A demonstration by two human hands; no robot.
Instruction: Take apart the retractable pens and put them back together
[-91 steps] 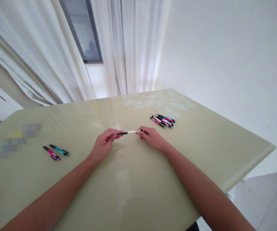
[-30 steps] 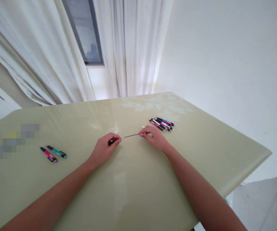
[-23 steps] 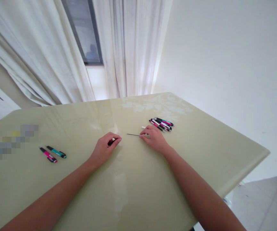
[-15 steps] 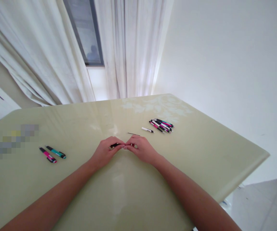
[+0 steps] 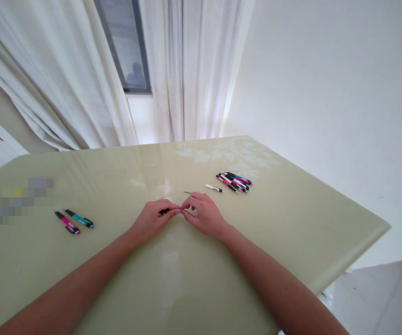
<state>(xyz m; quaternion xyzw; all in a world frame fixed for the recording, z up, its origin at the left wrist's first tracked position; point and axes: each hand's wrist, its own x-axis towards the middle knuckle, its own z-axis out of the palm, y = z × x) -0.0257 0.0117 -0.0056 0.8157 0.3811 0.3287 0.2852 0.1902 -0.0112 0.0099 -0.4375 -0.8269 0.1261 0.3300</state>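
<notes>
My left hand (image 5: 154,218) is closed in a pinch around a short black pen part (image 5: 164,211), whose dark end shows between thumb and fingers. My right hand (image 5: 204,215) meets it fingertip to fingertip, thumb and index pressed together at the part's other end. What lies between the right fingertips is too small to make out. Just beyond the right fingers a thin dark pen refill (image 5: 187,192) lies on the table, partly hidden by the hand. Farther right lies a white pen barrel with a black clip end (image 5: 214,188).
A pile of several pens (image 5: 235,182) in pink, teal, white and black lies at the back right of the table (image 5: 173,288). On the left, a pink pen (image 5: 67,222) and a teal pen (image 5: 79,218) lie side by side. A blurred patch covers the far left.
My right hand's fingers have lifted and arched slightly, with the fingertips still at the left hand's. More of the refill is now covered. The view has shifted a little.
</notes>
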